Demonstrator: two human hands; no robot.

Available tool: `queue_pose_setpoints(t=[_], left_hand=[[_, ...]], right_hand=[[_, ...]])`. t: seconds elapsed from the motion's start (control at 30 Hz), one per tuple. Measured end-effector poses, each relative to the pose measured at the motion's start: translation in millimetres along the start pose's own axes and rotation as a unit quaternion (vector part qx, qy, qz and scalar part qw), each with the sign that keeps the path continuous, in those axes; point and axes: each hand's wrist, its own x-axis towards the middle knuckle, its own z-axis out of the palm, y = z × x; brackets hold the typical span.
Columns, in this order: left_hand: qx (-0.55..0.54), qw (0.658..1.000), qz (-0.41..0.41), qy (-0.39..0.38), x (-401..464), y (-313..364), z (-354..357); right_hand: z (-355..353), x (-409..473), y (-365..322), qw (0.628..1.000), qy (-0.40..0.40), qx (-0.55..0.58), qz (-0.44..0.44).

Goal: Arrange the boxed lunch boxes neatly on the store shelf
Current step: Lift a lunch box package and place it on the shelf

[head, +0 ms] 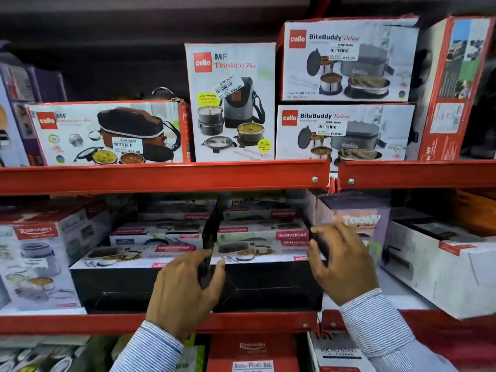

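Red steel store shelf runs in tiers across a dim shop. On the middle tier, stacked white-and-black Varmora lunch boxes sit between a white Rishabh box at left and a lilac box at right. Left hand and right hand press open fingers against the right stack's sides. White Cello boxes fill the tier above.

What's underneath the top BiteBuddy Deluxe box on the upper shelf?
The top BiteBuddy Deluxe box sits on a second BiteBuddy Deluxe box, which rests on the red shelf. Anything behind them is hidden.
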Motion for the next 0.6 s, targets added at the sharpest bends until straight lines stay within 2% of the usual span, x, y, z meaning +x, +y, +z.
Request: queue_pose_setpoints(t=[0.13,0.23,0.37,0.53,0.6], left_hand=[[0.004,0.996,-0.07,-0.057,0,-2,15],[-0.014,0.992,-0.095,-0.08,-1,-7,33],[-0.098,0.977,-0.156,-0.103,0,-4,42],[-0.231,0.942,-0.227,-0.087,3,3,27],[-0.275,0.931,-0.226,-0.077,5,-1,20]], right_hand=[[13,-20,21,0.979,-0.093,0.013,0.178],[19,-23,27,0.965,-0.142,0.028,0.22],[24,-23,31,0.916,-0.202,0.159,0.309],[17,-25,39,0.875,-0.169,0.292,0.347],[14,-25,43,0.861,-0.138,0.335,0.358]])
